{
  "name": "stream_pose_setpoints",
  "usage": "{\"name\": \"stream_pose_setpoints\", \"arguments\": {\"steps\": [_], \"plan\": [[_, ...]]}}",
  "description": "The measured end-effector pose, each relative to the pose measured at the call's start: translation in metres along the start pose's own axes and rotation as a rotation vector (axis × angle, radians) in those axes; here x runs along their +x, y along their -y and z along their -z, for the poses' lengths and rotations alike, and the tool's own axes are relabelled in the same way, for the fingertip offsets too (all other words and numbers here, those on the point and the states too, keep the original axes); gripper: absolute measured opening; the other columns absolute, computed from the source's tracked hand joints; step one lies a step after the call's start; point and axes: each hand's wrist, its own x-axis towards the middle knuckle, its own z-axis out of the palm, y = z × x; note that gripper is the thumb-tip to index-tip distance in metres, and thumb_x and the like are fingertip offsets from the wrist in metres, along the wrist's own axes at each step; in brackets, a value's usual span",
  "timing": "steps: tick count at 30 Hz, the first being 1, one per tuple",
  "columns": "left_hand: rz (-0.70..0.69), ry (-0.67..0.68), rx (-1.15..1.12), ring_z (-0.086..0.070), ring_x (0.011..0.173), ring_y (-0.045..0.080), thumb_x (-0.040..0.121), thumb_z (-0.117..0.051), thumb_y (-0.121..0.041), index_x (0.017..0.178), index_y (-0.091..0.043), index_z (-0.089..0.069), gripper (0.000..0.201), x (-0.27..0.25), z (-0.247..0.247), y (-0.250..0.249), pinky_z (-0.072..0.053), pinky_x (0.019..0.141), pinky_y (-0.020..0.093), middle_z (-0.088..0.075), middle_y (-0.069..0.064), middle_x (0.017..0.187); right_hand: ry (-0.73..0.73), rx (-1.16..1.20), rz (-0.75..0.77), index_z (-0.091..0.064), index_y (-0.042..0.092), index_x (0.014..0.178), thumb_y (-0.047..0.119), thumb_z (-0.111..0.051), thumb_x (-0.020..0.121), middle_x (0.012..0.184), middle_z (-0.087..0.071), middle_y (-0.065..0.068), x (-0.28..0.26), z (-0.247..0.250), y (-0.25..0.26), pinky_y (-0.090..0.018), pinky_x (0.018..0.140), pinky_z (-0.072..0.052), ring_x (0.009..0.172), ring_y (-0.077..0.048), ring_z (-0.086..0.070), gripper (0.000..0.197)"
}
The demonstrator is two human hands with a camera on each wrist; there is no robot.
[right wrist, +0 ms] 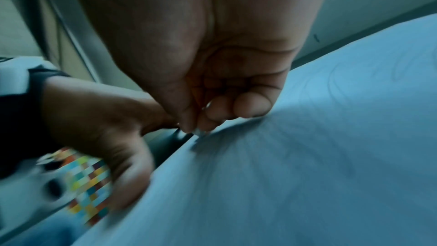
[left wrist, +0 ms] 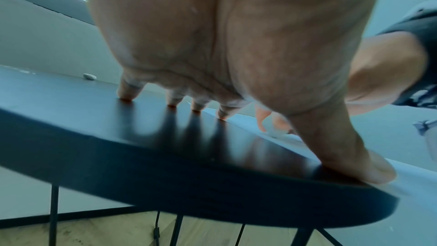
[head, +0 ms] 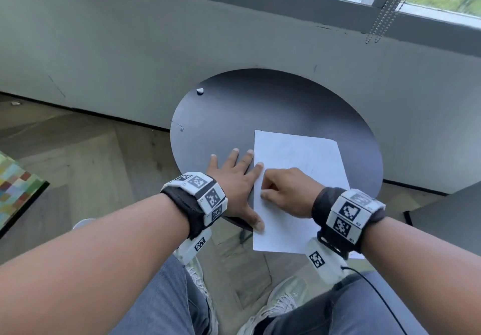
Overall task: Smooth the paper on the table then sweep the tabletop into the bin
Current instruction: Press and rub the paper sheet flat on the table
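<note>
A white sheet of paper (head: 299, 157) lies on the near right part of the round dark table (head: 260, 105), its near end hanging over the rim. My left hand (head: 234, 178) lies flat with fingers spread on the tabletop (left wrist: 118, 137); its index fingertip and thumb touch the sheet's left edge (left wrist: 413, 179). On the paper (right wrist: 307, 156) rests my right hand (head: 283, 191), fingers curled and bunched against the thumb near that edge. Something small and pale at those fingertips is too blurred to identify. A small white scrap (head: 199, 90) sits near the table's far left rim (left wrist: 89, 76).
A grey wall and window sill run close behind the table, with a bead chain (head: 385, 14) hanging at the right. A multicoloured mat (head: 15, 191) lies on the wooden floor at the left. My knees and shoes are below the near rim. No bin shows.
</note>
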Motion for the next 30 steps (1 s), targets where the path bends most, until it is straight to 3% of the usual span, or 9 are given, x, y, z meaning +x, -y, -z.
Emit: {"name": "stream_pose_setpoints", "arguments": {"steps": [5, 7, 12, 14, 19, 21, 26, 30], "plan": [[-0.006, -0.013, 0.008, 0.017, 0.155, 0.031, 0.051, -0.062, -0.097, 0.159, -0.028, 0.010, 0.147, 0.001, -0.001, 0.001, -0.005, 0.117, 0.072, 0.020, 0.000, 0.168, -0.177, 0.029, -0.212, -0.057, 0.018, 0.091, 0.025, -0.053, 0.092, 0.094, -0.063, 0.000, 0.032, 0.016, -0.027, -0.031, 0.071, -0.039, 0.089, -0.022, -0.055, 0.009], [-0.002, -0.009, 0.002, 0.018, 0.154, 0.031, 0.051, -0.062, -0.096, 0.160, -0.028, 0.010, 0.147, 0.001, -0.001, 0.001, -0.004, 0.117, 0.072, 0.021, 0.000, 0.168, -0.173, 0.024, -0.193, -0.056, 0.018, 0.091, 0.026, -0.053, 0.092, 0.094, -0.063, -0.001, 0.028, 0.013, -0.022, -0.032, 0.072, -0.042, 0.088, -0.022, -0.056, 0.009], [-0.004, 0.017, -0.017, 0.022, 0.154, 0.031, 0.051, -0.062, -0.097, 0.159, -0.029, 0.013, 0.148, 0.001, -0.001, 0.001, 0.000, 0.117, 0.072, 0.025, 0.001, 0.167, 0.005, -0.009, 0.067, -0.049, 0.021, 0.090, 0.027, -0.052, 0.096, 0.087, -0.059, 0.002, -0.012, -0.017, 0.004, -0.033, 0.070, -0.040, 0.080, -0.019, -0.050, 0.009], [-0.005, 0.019, -0.009, 0.022, 0.154, 0.031, 0.051, -0.062, -0.097, 0.159, -0.029, 0.013, 0.148, 0.001, -0.001, 0.001, 0.000, 0.117, 0.072, 0.026, 0.001, 0.167, -0.003, 0.001, 0.036, -0.050, 0.023, 0.090, 0.029, -0.052, 0.096, 0.091, -0.060, 0.002, -0.007, -0.013, -0.001, -0.033, 0.071, -0.041, 0.083, -0.019, -0.053, 0.009], [-0.004, 0.011, 0.005, 0.021, 0.154, 0.031, 0.050, -0.061, -0.098, 0.159, -0.029, 0.014, 0.148, 0.003, -0.001, 0.002, -0.002, 0.116, 0.073, 0.024, 0.000, 0.167, -0.172, 0.036, -0.219, -0.055, 0.018, 0.093, 0.028, -0.054, 0.094, 0.099, -0.064, -0.004, 0.026, 0.009, -0.025, -0.032, 0.074, -0.042, 0.092, -0.024, -0.057, 0.010], [-0.002, 0.011, 0.004, 0.021, 0.154, 0.031, 0.050, -0.061, -0.097, 0.159, -0.029, 0.013, 0.148, 0.002, -0.002, 0.002, -0.002, 0.116, 0.072, 0.024, 0.000, 0.167, -0.158, 0.021, -0.186, -0.054, 0.019, 0.093, 0.029, -0.053, 0.094, 0.099, -0.063, -0.004, 0.019, 0.005, -0.021, -0.033, 0.074, -0.043, 0.090, -0.024, -0.056, 0.010], [0.002, 0.024, 0.005, 0.022, 0.153, 0.032, 0.049, -0.060, -0.099, 0.159, -0.027, 0.015, 0.151, 0.003, -0.003, 0.001, 0.000, 0.117, 0.072, 0.027, 0.001, 0.166, 0.013, -0.006, 0.092, -0.052, 0.020, 0.093, 0.028, -0.052, 0.096, 0.091, -0.064, -0.003, -0.022, -0.021, 0.005, -0.037, 0.073, -0.047, 0.084, -0.022, -0.056, 0.009], [-0.003, 0.017, 0.020, 0.021, 0.154, 0.032, 0.050, -0.059, -0.099, 0.159, -0.027, 0.014, 0.150, 0.004, -0.002, 0.001, -0.002, 0.116, 0.073, 0.025, 0.002, 0.167, -0.094, 0.006, -0.067, -0.052, 0.021, 0.091, 0.028, -0.052, 0.094, 0.094, -0.063, -0.003, -0.001, -0.008, -0.011, -0.033, 0.072, -0.043, 0.085, -0.022, -0.055, 0.008]]}}
